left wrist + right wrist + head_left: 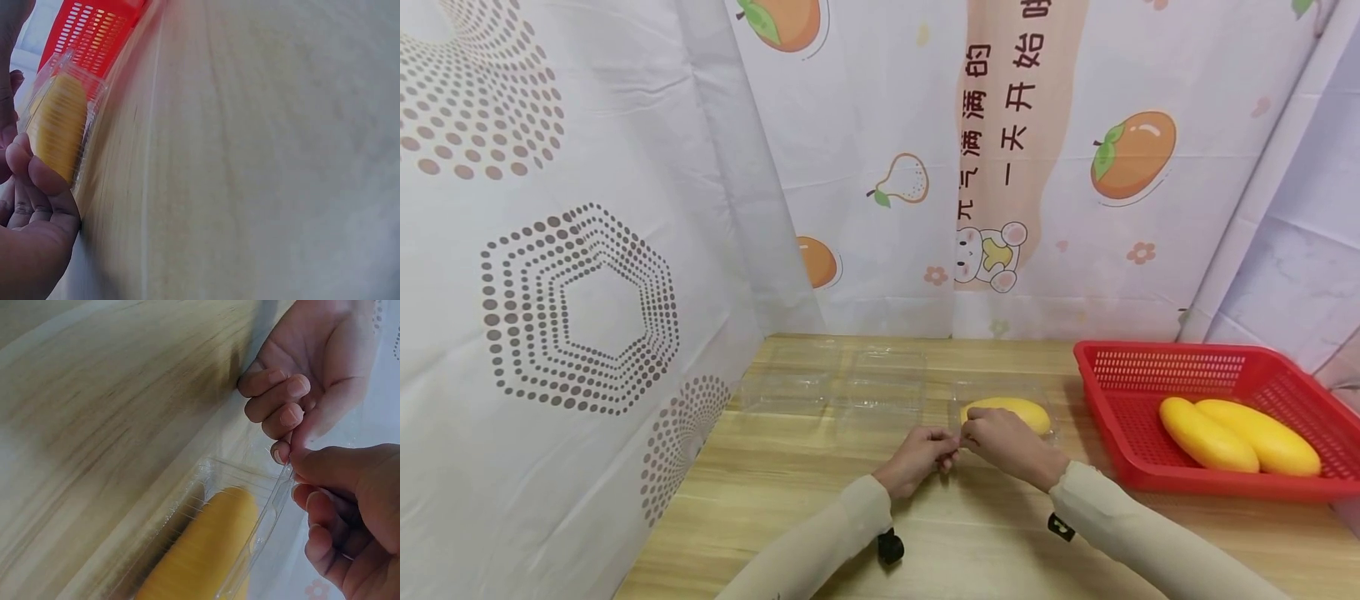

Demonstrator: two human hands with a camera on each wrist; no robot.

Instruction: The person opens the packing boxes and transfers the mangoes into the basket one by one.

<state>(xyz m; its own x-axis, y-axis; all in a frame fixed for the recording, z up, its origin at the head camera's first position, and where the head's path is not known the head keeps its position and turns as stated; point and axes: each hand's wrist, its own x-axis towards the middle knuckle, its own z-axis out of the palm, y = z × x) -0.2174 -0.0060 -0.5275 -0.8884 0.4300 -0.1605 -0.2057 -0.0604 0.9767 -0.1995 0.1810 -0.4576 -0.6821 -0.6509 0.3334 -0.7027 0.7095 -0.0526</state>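
Note:
A clear plastic box point(215, 464) with a yellow oblong fruit point(1022, 412) inside stands on the wooden table. Both hands meet at the box's near left corner. My left hand point(917, 458) pinches the rim there between thumb and forefinger, its other fingers curled, as the right wrist view shows. Right beside it, the thumb and fingertips of my right hand point(356, 506) pinch the same rim. In the left wrist view the fruit point(59, 128) shows through the ribbed box wall. Whether a lid is fully seated cannot be made out.
To the right, a red perforated basket point(1138, 479) holds two more yellow fruits point(1210, 437). Farther left on the table point(760, 500) stand clear plastic boxes point(880, 392), point(786, 392). Patterned curtains point(865, 108) hang behind and at the left side.

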